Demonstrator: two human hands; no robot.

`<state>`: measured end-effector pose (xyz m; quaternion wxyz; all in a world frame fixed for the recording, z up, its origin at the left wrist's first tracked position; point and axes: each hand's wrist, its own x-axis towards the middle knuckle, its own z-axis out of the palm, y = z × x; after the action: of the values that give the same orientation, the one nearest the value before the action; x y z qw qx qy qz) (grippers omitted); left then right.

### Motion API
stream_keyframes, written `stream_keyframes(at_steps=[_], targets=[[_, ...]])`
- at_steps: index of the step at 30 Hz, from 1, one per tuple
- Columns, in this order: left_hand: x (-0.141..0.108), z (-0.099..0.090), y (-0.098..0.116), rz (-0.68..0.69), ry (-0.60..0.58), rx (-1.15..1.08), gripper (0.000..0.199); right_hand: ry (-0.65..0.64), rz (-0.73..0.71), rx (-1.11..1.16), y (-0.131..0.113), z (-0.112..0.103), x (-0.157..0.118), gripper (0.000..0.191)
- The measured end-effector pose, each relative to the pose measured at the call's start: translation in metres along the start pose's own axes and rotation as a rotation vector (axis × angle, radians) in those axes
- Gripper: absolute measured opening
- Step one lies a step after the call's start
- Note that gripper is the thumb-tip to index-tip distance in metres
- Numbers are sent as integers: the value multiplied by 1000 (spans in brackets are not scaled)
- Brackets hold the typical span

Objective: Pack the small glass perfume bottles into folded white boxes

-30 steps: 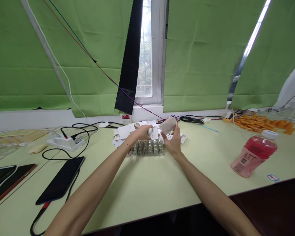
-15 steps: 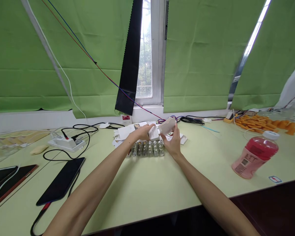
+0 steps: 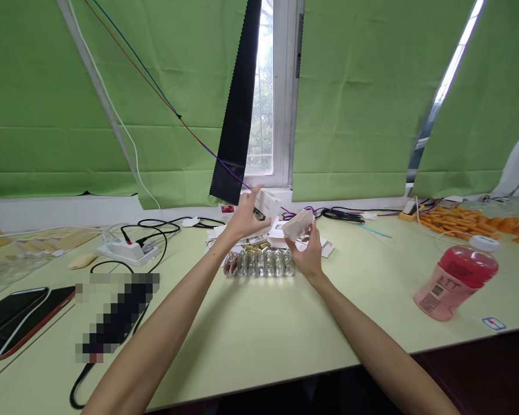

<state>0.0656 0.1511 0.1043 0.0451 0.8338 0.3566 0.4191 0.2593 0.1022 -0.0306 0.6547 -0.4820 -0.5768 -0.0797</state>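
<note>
With the left hand (image 3: 243, 218) gripping a white carton (image 3: 269, 203) and, apart from it, the right hand (image 3: 310, 255) a pale box (image 3: 298, 225), box handling seems underway, any next move calling for clearance above the glass bottles (image 3: 270, 264) on the near side.

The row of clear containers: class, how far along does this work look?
Seemingly done: the containers are lined up. In progress: the left hand holds a printed box, the right hand a pale box. Apparently left: loose white packaging heaped behind.
</note>
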Motion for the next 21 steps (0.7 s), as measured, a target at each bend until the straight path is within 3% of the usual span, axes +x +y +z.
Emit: stream_keyframes(at_steps=[4,8,13,21], targets=[[-14,-19,6,-264,194,-506,91,-2,-29,12,-5,0,-2,91],[-43,-30,21,-487,205,-984,78,-16,-36,43,-10,0,-4,90],[-74,-28,35,-652,191,-1221,66,-68,-82,162,-20,-2,-7,87],[-105,-1,20,-759,130,-1430,41,-209,-144,302,-46,-1,-20,83]])
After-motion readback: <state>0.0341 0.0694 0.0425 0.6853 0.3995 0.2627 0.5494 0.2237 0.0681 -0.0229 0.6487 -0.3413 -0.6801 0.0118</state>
